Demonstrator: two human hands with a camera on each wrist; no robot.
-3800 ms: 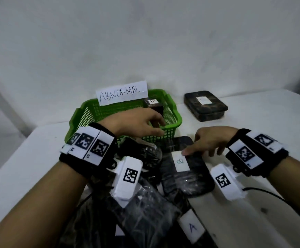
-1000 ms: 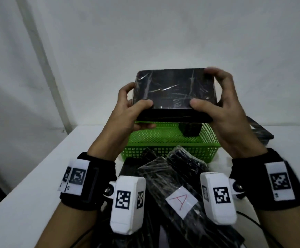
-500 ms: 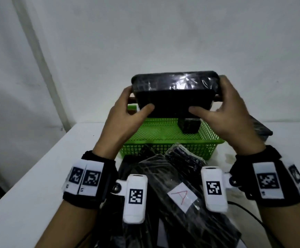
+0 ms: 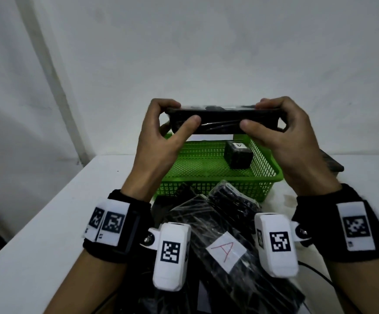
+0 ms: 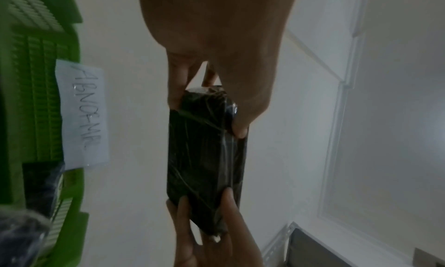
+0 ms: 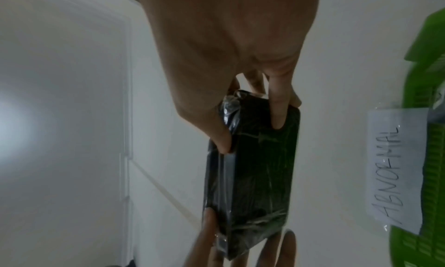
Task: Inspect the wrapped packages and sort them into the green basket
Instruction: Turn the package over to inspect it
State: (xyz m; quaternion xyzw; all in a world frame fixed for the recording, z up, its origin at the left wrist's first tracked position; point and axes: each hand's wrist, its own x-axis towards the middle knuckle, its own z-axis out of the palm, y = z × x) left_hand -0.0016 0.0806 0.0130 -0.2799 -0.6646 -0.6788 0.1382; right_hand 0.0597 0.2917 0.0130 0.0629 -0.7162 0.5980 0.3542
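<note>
Left hand [image 4: 161,141]: thumb on the near face, fingers curled over the top edge, pinching the left end of the held package [image 4: 223,121].
Right hand [image 4: 281,137]: same pinch on the right end, thumb in front, fingers on top.
Held package: black, film-wrapped, edge-on to the head view, level, raised above the basket [image 4: 215,175], touching nothing but the hands.
Basket: green mesh, on the tabletop [image 4: 55,214]; small package [image 4: 238,155] marked "A" inside, at the right.
Sign [image 5: 81,113]: white, reading "ABNORMAL", on the basket's far rim.
Pile [image 4: 220,243]: wrapped black packages on the tabletop just before the basket, one with a red "A" label [image 4: 226,251].
</note>
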